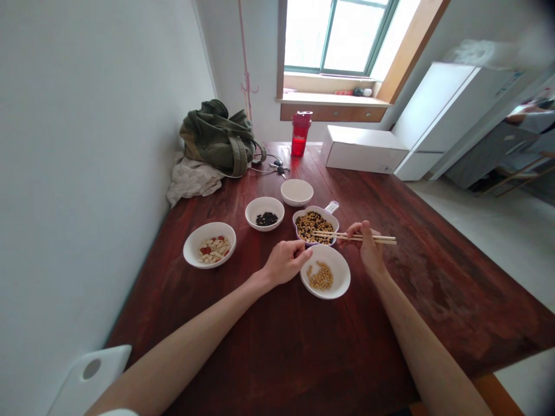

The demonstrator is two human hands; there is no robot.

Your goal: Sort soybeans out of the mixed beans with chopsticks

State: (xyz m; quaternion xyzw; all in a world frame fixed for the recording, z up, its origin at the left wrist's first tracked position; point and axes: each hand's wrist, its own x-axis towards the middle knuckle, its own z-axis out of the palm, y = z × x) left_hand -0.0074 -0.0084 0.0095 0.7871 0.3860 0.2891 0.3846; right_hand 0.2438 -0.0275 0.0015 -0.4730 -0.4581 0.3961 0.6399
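Note:
My right hand (pixel 365 247) holds a pair of wooden chopsticks (pixel 384 238), and their tips reach over a white handled bowl of mixed beans (pixel 313 227). My left hand (pixel 286 263) rests curled above the dark wooden table (pixel 390 312), beside a white bowl of soybeans (pixel 325 271), with nothing visible in its fingers. Farther back stand a white bowl of black beans (pixel 264 212), a white bowl of peanuts and red pieces (pixel 209 245), and a smaller white bowl (pixel 297 192) whose contents I cannot make out.
A red bottle (pixel 300 132), keys (pixel 277 168), a green bag (pixel 217 138) and a pale cloth (pixel 193 180) lie at the table's far end. A white box (pixel 364 149) sits at the far right corner. A wall runs along the left edge; another person (pixel 529 118) is far right.

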